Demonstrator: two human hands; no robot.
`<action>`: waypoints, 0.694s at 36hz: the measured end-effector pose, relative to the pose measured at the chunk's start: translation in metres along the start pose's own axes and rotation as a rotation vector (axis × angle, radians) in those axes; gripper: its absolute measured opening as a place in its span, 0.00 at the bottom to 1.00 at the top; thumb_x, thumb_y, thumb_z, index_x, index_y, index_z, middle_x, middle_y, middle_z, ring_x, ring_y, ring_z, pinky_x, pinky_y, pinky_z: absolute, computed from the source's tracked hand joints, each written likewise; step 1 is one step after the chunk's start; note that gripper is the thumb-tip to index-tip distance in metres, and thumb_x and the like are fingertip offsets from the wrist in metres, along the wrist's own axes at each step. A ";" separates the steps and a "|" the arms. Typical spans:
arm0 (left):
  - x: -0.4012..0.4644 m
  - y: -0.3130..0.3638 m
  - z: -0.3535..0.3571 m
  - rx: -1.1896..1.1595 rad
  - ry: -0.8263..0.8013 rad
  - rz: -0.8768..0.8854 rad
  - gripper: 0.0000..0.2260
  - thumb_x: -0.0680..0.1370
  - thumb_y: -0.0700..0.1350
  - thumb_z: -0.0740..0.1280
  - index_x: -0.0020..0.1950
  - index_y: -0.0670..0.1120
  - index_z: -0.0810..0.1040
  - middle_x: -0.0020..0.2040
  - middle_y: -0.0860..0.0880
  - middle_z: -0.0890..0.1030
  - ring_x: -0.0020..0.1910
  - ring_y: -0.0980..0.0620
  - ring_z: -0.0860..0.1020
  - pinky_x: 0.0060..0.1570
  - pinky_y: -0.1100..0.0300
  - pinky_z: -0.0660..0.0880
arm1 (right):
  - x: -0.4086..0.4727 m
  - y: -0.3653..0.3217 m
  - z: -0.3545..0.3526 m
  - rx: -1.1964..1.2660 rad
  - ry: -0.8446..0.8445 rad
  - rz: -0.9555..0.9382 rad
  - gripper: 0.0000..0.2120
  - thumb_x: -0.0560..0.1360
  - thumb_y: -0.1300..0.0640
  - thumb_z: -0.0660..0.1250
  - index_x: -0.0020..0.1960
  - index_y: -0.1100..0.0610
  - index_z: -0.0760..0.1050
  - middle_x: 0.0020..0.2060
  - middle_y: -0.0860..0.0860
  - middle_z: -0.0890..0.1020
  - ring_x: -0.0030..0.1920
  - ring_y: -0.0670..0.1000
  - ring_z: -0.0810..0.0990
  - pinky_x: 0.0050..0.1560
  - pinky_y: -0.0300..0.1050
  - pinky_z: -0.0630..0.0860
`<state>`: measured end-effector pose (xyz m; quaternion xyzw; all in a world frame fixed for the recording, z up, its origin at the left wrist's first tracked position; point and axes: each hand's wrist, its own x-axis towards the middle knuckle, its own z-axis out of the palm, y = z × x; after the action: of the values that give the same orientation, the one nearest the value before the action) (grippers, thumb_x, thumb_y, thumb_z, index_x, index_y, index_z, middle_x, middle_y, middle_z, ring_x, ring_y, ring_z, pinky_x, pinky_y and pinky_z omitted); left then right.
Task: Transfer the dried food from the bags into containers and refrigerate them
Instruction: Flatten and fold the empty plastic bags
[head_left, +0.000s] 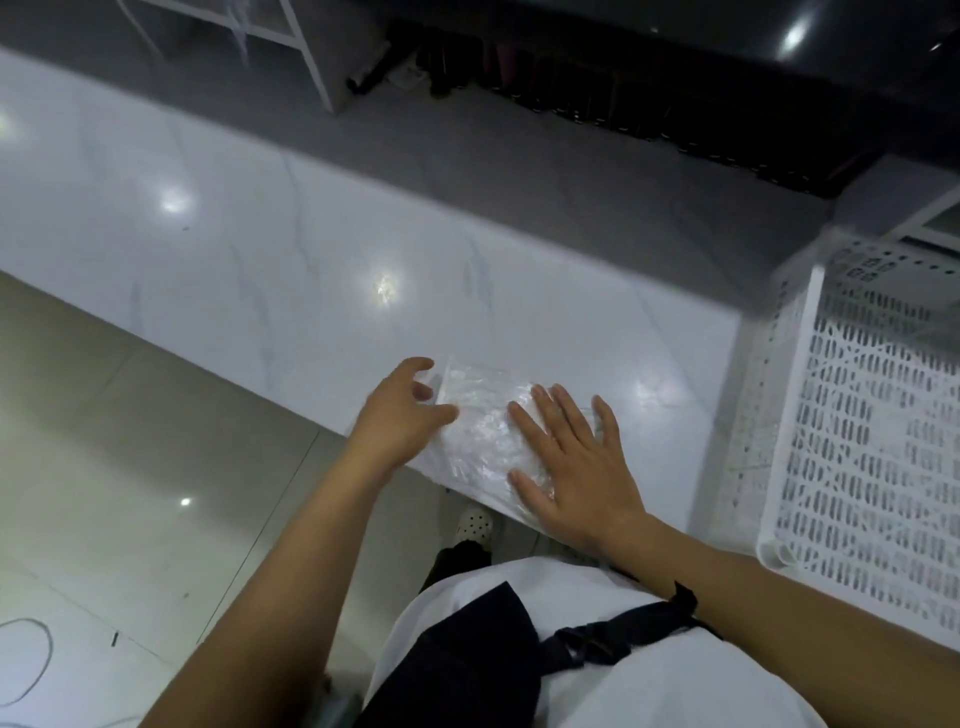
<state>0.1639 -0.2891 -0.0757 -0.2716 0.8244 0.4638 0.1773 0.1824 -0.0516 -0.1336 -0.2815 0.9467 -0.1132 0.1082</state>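
Note:
A clear, crinkled plastic bag (478, 421) lies flat on the white marble counter (249, 244), close to its near edge. My right hand (571, 462) presses flat on the bag's right part with straight, spread fingers. At the bag's left edge my left hand (405, 410) hovers with its fingers loosely curled; whether it touches the bag is unclear. What the bag holds cannot be made out. No container shows.
A white perforated plastic basket (862, 447) stands on the counter at the right. Dark bottles (597, 98) line the back under a dark surface. A white rack (291, 36) stands at the far left. Glossy floor tiles (104, 467) lie below the counter's edge.

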 end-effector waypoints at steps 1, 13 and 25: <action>0.002 0.003 -0.003 -0.028 -0.027 -0.026 0.28 0.73 0.44 0.76 0.70 0.54 0.71 0.54 0.51 0.81 0.49 0.50 0.81 0.43 0.55 0.78 | 0.000 0.000 -0.001 0.010 0.002 -0.005 0.33 0.80 0.35 0.49 0.81 0.45 0.49 0.81 0.52 0.53 0.81 0.54 0.47 0.76 0.67 0.46; 0.017 0.020 -0.018 -0.006 -0.338 -0.097 0.14 0.71 0.32 0.75 0.52 0.48 0.83 0.44 0.46 0.87 0.40 0.47 0.86 0.36 0.57 0.82 | -0.003 0.000 -0.005 0.059 -0.001 -0.023 0.33 0.79 0.32 0.47 0.80 0.45 0.56 0.81 0.52 0.55 0.81 0.54 0.46 0.76 0.67 0.46; 0.000 -0.003 0.016 -0.415 0.126 -0.070 0.09 0.74 0.34 0.69 0.49 0.47 0.80 0.47 0.44 0.84 0.39 0.47 0.81 0.36 0.52 0.80 | 0.004 -0.021 -0.033 0.216 0.443 0.027 0.24 0.77 0.49 0.65 0.71 0.54 0.73 0.72 0.55 0.72 0.74 0.60 0.66 0.71 0.67 0.61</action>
<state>0.1666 -0.2763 -0.0855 -0.3590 0.7110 0.5991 0.0814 0.1812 -0.0657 -0.0973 -0.2237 0.9334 -0.2714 -0.0711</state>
